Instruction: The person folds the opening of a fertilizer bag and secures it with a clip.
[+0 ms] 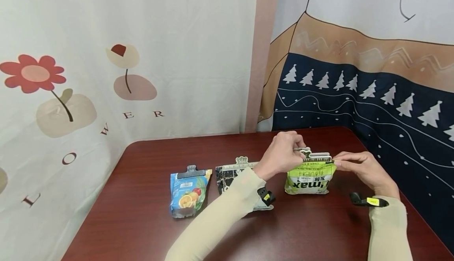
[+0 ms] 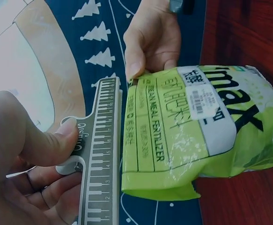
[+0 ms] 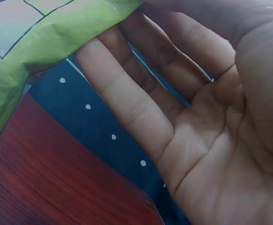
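Observation:
My left hand [image 1: 283,152] pinches the handle of a long ruler-marked clip [image 2: 102,154] between thumb and fingers. The clip's straight edge runs along the top edge of a green fertilizer bag [image 1: 307,180], with a thin gap showing between them in the left wrist view. At the bag's upper right corner, my right hand [image 1: 369,170] pinches the plastic between thumb and fingers. Its other fingers [image 3: 127,101] extend beneath the green plastic in the right wrist view. The bag's printed front faces the head camera.
To the left stands a blue fruit-printed pouch [image 1: 188,196] with a dark clip [image 1: 191,171] across its top. A black-and-white bag [image 1: 223,178] with a ruler-marked clip [image 1: 242,163] is partly hidden behind my left arm. Printed curtains [image 1: 198,56] hang behind the dark red table [image 1: 142,213].

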The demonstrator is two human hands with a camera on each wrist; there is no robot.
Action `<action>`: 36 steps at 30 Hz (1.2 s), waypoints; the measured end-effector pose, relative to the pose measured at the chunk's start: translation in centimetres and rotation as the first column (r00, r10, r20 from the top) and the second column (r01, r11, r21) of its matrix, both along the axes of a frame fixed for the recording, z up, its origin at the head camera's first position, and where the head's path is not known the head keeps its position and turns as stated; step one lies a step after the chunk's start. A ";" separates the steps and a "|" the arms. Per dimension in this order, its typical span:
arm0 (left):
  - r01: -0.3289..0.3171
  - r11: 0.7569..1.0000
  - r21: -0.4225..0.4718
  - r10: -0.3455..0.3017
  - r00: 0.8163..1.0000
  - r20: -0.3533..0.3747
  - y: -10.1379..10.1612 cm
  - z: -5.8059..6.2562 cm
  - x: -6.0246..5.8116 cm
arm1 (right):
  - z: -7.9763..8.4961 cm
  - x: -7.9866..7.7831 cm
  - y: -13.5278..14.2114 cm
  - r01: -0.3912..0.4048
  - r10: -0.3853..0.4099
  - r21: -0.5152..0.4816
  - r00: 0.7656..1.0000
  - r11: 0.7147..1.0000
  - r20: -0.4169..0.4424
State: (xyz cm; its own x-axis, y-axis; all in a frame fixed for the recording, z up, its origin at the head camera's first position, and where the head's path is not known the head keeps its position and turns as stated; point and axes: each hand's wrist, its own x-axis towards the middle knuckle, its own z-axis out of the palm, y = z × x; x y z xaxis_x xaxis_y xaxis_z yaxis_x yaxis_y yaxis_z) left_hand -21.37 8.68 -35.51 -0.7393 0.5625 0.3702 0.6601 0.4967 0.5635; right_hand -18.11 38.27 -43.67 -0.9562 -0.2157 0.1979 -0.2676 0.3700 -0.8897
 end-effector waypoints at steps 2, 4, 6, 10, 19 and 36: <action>0.002 1.000 -0.011 -0.002 1.000 -0.005 0.1 -0.1 0.1 | -0.1 -0.1 0.1 -0.037 0.036 -0.045 0.999 0.998 -0.006; 0.004 1.000 -0.016 -0.004 1.000 -0.008 0.2 -0.2 0.2 | -0.2 -0.1 0.3 -0.081 0.080 -0.099 0.997 0.992 -0.015; 0.007 1.000 -0.019 -0.007 1.000 -0.014 0.3 -0.3 0.4 | -0.2 -0.2 0.4 -0.112 0.110 -0.136 0.994 0.984 -0.019; 0.008 0.999 -0.032 -0.009 0.999 -0.034 0.6 -0.5 0.5 | -0.1 -0.1 0.4 -0.095 0.095 -0.130 0.995 0.987 -0.010; 0.006 0.997 -0.079 -0.010 0.999 -0.045 1.5 -0.8 0.8 | -0.1 -0.2 0.5 -0.062 0.062 -0.132 0.998 0.989 -0.001; -0.022 0.996 -0.091 0.019 0.999 -0.032 2.6 -1.4 1.3 | -0.7 -0.5 1.2 -0.283 0.276 -0.384 0.958 0.879 -0.075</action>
State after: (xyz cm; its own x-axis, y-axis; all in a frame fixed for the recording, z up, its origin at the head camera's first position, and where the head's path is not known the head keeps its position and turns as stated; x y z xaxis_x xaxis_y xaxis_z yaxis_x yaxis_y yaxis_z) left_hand -20.08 11.31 -36.94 -0.7401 0.5798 0.3407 0.6655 0.5587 0.4950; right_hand -18.60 39.48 -44.37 -0.8631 -0.3764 0.3366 -0.3254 -0.0951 -0.9408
